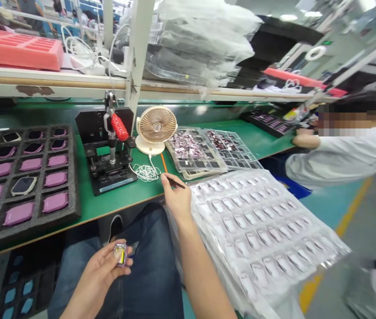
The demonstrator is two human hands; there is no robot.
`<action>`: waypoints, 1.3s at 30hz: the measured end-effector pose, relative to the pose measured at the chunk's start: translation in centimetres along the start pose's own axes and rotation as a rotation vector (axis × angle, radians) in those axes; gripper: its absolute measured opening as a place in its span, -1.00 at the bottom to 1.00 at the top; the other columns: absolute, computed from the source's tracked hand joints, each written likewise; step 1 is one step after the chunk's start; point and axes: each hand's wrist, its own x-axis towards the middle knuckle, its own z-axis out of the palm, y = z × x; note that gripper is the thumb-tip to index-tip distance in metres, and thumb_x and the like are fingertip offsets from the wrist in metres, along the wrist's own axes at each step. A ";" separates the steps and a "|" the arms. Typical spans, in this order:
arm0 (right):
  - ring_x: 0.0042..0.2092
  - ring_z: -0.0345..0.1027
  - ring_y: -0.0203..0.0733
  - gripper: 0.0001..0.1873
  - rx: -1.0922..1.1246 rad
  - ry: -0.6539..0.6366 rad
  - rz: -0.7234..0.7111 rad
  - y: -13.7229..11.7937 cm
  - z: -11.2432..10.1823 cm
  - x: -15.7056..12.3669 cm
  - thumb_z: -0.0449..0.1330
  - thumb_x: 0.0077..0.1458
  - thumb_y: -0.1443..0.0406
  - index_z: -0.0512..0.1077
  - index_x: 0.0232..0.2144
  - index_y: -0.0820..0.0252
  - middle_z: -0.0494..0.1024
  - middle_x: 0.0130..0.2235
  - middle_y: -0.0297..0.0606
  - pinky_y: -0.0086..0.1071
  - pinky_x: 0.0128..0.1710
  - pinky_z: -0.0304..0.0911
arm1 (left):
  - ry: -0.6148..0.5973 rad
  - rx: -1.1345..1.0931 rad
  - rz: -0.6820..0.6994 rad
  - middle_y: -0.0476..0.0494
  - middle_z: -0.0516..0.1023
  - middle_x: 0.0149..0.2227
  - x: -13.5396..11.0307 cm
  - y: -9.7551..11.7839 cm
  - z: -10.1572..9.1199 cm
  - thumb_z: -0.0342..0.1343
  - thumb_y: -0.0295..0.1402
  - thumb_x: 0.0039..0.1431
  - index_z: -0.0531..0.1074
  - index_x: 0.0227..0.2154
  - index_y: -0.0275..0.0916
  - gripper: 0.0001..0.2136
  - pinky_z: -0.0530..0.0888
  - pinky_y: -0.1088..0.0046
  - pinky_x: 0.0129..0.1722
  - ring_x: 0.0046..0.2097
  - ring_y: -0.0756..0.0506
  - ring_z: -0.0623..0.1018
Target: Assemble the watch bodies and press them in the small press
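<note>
One case (122, 258) — purple-rimmed, with yellow showing — sits in the left hand (99, 266) above the lap (156, 261), fingers bent round its edges. Farther out, the right hand (177, 197) has thumb and fingers pinched on a thin dark tool (176, 182), beside a white tray (209, 221) of small parts (240, 220) in rows. On the green surface (150, 192) are a foam tray (75, 186) of watches (55, 202), a press (112, 170) with a red handle (119, 127), and a fan (157, 125) — marks on handle and fan too small to read. Clear trays (204, 169) lie near the fan; a co-worker (337, 157) is at right.
</note>
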 end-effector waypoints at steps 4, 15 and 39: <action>-0.17 0.60 -0.05 -0.71 -0.088 -0.132 -0.029 -1.7 -1.2 0.9 0.26 0.25 0.08 0.67 -0.22 0.13 0.74 -0.16 -0.20 -0.24 -0.03 0.44 | -0.035 0.000 -0.021 -0.43 0.68 0.02 0.6 -0.1 0.4 0.47 -0.16 0.07 0.65 -0.03 -0.31 -0.55 0.63 0.21 -0.15 -0.16 -0.23 0.67; -0.11 0.56 0.01 -0.49 -0.684 0.035 0.078 -4.9 -12.6 4.2 -0.14 0.46 0.08 0.56 -0.10 0.16 0.70 -0.14 -0.09 -0.26 -0.10 0.37 | 0.040 -0.027 0.053 -0.36 0.73 -0.21 1.0 -2.3 -0.3 0.56 -0.15 -0.11 0.66 -0.10 -0.32 -0.48 0.61 0.38 -0.39 -0.32 -0.17 0.65; 0.06 0.55 0.05 -0.50 -1.178 -0.312 0.112 4.0 -10.9 20.5 0.19 0.31 -0.09 0.61 0.05 0.09 0.68 0.01 -0.05 -0.24 0.02 0.39 | 0.015 -0.032 0.016 -0.43 0.68 0.07 0.8 -2.5 -2.0 0.55 -0.13 -0.09 0.67 -0.06 -0.28 -0.47 0.66 0.22 -0.17 -0.07 -0.35 0.70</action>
